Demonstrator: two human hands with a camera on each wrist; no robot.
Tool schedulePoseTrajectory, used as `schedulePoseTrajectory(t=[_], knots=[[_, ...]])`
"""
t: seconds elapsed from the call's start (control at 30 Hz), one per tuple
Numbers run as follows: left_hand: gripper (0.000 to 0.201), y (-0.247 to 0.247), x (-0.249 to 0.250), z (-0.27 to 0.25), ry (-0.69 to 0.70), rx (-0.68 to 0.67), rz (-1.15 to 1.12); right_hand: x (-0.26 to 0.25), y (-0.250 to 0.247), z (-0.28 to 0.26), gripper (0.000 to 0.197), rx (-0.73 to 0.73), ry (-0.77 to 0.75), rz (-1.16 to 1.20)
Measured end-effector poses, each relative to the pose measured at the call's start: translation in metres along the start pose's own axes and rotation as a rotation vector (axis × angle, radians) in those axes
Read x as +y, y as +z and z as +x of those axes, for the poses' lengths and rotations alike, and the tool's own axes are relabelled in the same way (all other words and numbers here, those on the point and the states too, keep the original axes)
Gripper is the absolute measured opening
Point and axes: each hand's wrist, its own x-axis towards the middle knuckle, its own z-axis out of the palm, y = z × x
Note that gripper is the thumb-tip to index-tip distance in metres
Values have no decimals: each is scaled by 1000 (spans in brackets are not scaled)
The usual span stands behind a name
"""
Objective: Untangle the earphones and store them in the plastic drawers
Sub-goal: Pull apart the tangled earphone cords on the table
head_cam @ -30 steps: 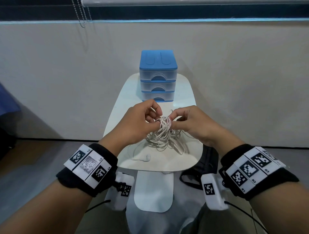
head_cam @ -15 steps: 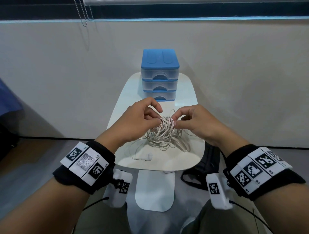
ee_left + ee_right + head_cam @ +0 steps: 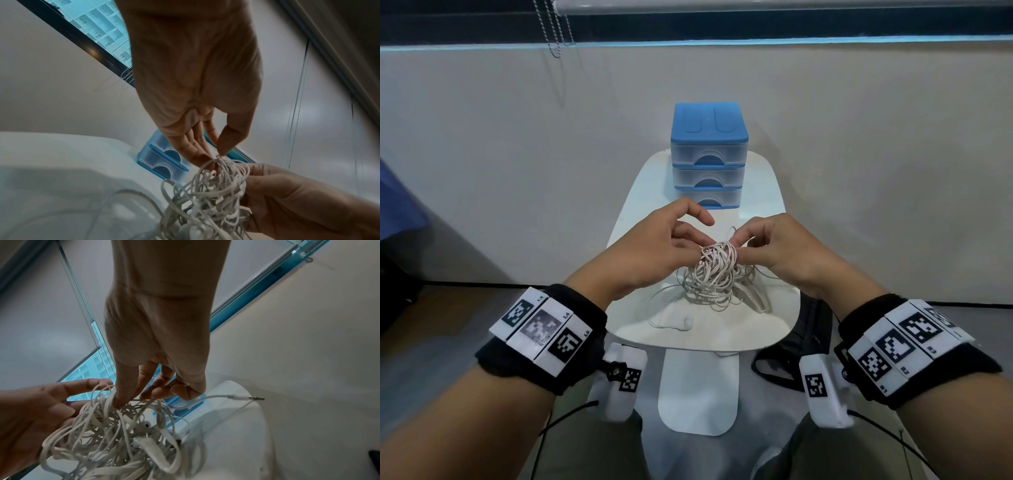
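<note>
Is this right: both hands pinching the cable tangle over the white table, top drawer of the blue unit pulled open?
Not quite. The top drawer is closed; in the head view all three fronts of the drawer unit sit flush. The rest holds: the left hand and right hand both pinch the cable tangle over the white table.

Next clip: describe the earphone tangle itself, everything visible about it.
The earphones are a dense knot of white, rubbery-looking cords, some flat, some round. The top of the knot is lifted and pinched between the left hand and right hand; the lower loops spill onto the white table. One earbud trails loose on the table toward the near edge. More earbuds sit inside the knot, and a metal-tipped plug sticks out sideways.
</note>
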Motion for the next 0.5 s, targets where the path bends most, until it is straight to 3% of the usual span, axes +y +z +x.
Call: schedulePoseTrajectory(t=[0.2,0.3,0.4,0.5], knots=[[41,1,-1,2,-11,20,-35,-1,4,1,14,-11,2,49],[39,1,-2,3,-30,52,-93,-4,3,2,4,50,-1,-12],[37,1,-4,6,-47,103,-140,-12,3,2,9,235,-92,-72],[35,2,-5,10,-62,125,-185,-28,10,-5,10,160,-209,-134]])
